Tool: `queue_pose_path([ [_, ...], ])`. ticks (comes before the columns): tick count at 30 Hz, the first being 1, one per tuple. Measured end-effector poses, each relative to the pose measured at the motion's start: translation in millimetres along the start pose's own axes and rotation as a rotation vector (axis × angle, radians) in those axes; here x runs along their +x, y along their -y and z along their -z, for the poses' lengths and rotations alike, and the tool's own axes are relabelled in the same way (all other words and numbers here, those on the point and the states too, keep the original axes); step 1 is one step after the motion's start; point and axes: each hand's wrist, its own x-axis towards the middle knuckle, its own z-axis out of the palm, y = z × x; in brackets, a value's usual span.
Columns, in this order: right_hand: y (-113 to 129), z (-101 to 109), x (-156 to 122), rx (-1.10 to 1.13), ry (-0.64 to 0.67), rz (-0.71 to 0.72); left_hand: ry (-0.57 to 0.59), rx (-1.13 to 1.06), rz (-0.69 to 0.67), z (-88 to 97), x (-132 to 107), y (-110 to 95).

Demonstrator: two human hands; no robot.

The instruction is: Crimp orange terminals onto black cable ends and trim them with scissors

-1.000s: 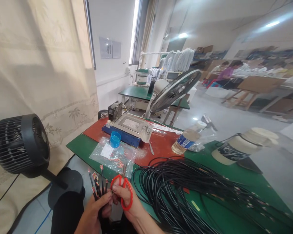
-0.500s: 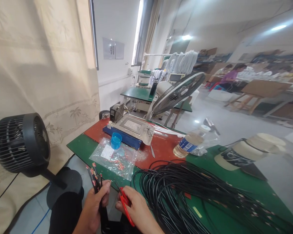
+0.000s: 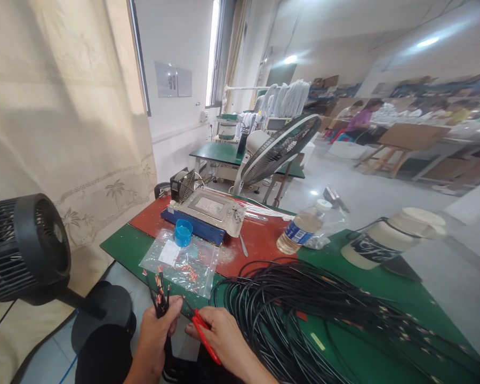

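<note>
My left hand (image 3: 159, 326) is closed round a bunch of black cables (image 3: 160, 298) whose stripped ends, with red and white wires, point upward. Between its thumb and forefinger a short wire end sticks out toward the right hand. My right hand (image 3: 220, 333) grips red-handled cutters (image 3: 203, 335), their dark tips close to that wire end; whether they touch it I cannot tell. Just beyond the hands lies a clear plastic bag (image 3: 200, 285) with small red-and-white scraps on it and a blue plastic ring or cup (image 3: 183, 233) at its far end.
Coils of black cable (image 3: 260, 314) cover the table's right side. A blue-based heating device (image 3: 208, 210), a bottle of pale liquid (image 3: 300, 229) and a cream jar (image 3: 384, 240) stand behind. A black fan (image 3: 28, 245) is at left, and people (image 3: 362, 118) sit far off.
The view has turned slightly right, so the surroundings sit further left. Both hands keep their hold, and the cutters' tips are nearer the wire end at the left thumb.
</note>
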Motion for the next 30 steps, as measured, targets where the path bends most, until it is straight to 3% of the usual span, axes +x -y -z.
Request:
queue_pose_path([
  [9,-16,-12,15,0.262,0.034,-0.019,-0.004,-0.036,0.037,-0.1,6,2],
  [16,-7,-18,24,0.852,0.082,-0.195,0.083,-0.203,0.081,10.8,-3,5],
  [19,1,-20,28,0.985,0.123,-0.221,0.082,-0.227,0.077,11.5,-10,5],
  [25,9,-25,26,0.893,0.129,-0.158,0.102,-0.238,0.042,12.9,-15,6],
  [30,13,-22,19,0.527,-0.074,0.039,0.133,-0.234,0.077,15.9,-18,3],
])
